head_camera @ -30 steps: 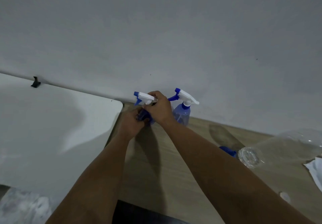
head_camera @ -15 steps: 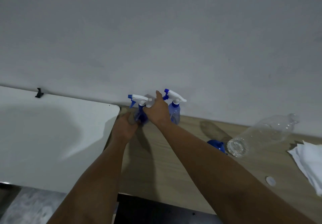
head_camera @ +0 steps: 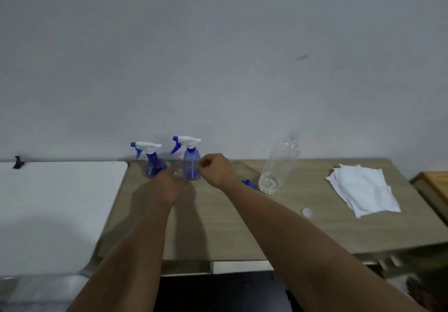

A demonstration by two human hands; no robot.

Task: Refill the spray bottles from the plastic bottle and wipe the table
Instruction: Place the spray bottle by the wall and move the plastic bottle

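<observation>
I see a wooden tabletop (head_camera: 218, 226) against a grey wall (head_camera: 218, 57). Two blue spray bottles (head_camera: 191, 163) stand upright at its back edge, the clear plastic bottle (head_camera: 278, 166) to their right, white cloths (head_camera: 363, 188) near the right edge. My left hand (head_camera: 167, 185) is blurred, fingers unclear; my right hand (head_camera: 215, 168) is curled, gripping nothing.

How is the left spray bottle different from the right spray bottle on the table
The left spray bottle has a darker blue body; the right spray bottle is paler and more see-through. The left one stands nearer the white board; the right one stands nearer the clear plastic bottle. The right hand is at the right bottle's side; the left hand is in front of the left one. Both stand upright with white trigger heads facing left.
</observation>
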